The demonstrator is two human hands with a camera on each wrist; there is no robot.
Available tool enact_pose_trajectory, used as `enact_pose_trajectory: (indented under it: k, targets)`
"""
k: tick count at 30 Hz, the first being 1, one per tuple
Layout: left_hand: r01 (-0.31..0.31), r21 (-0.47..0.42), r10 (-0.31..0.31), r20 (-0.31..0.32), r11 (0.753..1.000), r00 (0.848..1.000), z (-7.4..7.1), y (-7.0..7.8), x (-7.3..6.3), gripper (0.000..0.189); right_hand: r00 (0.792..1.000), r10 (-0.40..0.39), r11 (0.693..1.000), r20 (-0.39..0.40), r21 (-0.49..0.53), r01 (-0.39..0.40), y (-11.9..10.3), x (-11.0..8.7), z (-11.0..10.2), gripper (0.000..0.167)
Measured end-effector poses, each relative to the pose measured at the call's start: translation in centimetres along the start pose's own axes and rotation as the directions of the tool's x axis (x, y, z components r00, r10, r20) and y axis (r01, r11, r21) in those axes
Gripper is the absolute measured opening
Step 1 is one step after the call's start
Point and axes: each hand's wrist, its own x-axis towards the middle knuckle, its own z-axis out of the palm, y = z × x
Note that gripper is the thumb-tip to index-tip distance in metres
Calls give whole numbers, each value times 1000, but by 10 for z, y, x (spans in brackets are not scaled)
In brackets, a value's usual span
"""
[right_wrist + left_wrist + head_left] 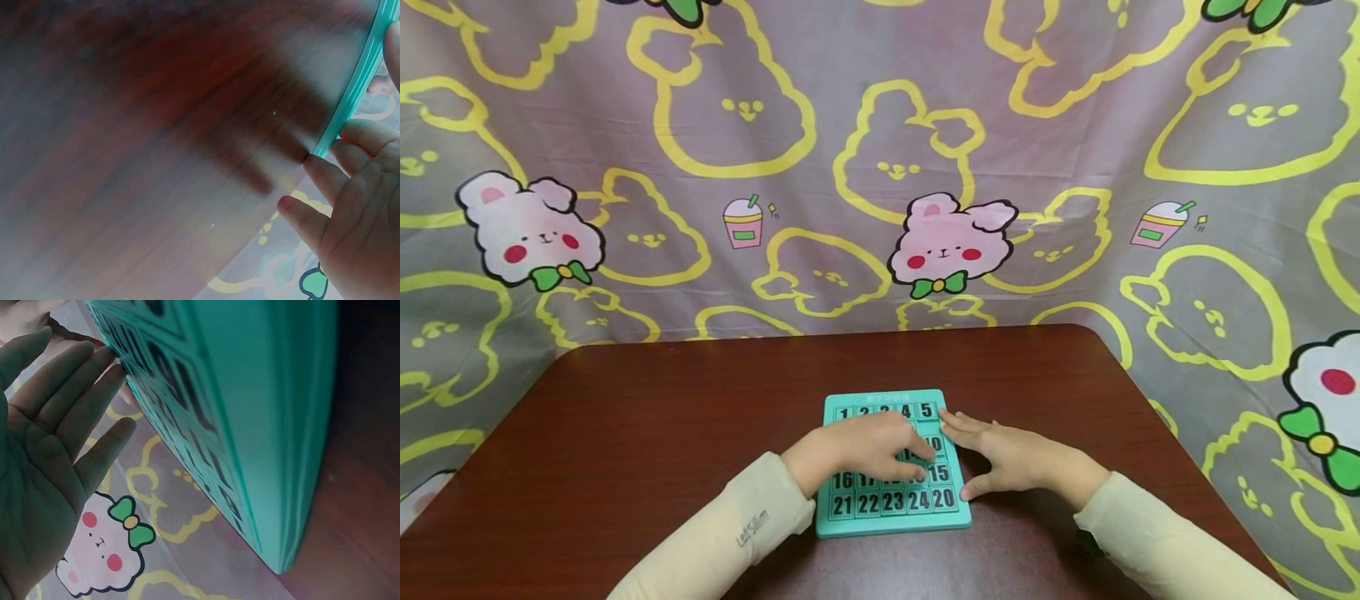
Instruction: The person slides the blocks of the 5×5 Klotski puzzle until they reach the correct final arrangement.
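A teal number sliding puzzle (891,527) lies flat on the table, its tiles marked with black numbers. The left hand (867,446) reaches across the board from the left and covers several middle tiles. Its fingertips are at the right-hand columns, close by the 10 tile (933,445) and the 15 tile (938,473). A bare teal slot shows between the 5 tile (927,411) and the 10. Along the puzzle's right edge, the right hand (1018,458) rests with fingers spread, fingertips near the upper corner and thumb lower down. In the left wrist view, the left fingers look extended.
The dark reddish-brown table (685,417) extends around the puzzle on all sides. Behind it and at both sides hangs a grey curtain (820,200) printed with yellow outlines, pink bunnies and cups.
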Motion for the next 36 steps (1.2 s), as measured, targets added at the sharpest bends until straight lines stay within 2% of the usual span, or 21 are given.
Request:
enact_pose_trajectory:
  k: [8, 14, 22, 27, 30, 36]
  targets:
    - [58, -21, -58, -12, 998, 998, -3, -10, 5, 37, 1000, 0, 1000, -1, 0, 0, 1, 0, 1, 94]
    - [74, -27, -74, -23, 997, 997, -3, -16, 5, 36, 1000, -10, 1000, -7, -2, 10, 0, 0, 2, 95]
    - [117, 26, -116, -11, 993, 993, -5, -11, -2, 40, 1000, -1, 1000, -5, 9, 2, -1, 1, 2, 95]
    - [86, 34, -85, -35, 996, 996, -7, -4, -10, 39, 1000, -4, 1000, -5, 0, 4, -1, 0, 1, 95]
    - [35, 29, -34, -42, 999, 999, -7, 3, -13, 38, 1000, -10, 1000, -7, -5, 10, 0, -1, 0, 94]
    - [-59, 36, 60, -16, 998, 998, -4, 16, -18, 38, 1000, -17, 1000, -3, -8, 17, 0, -1, -1, 94]
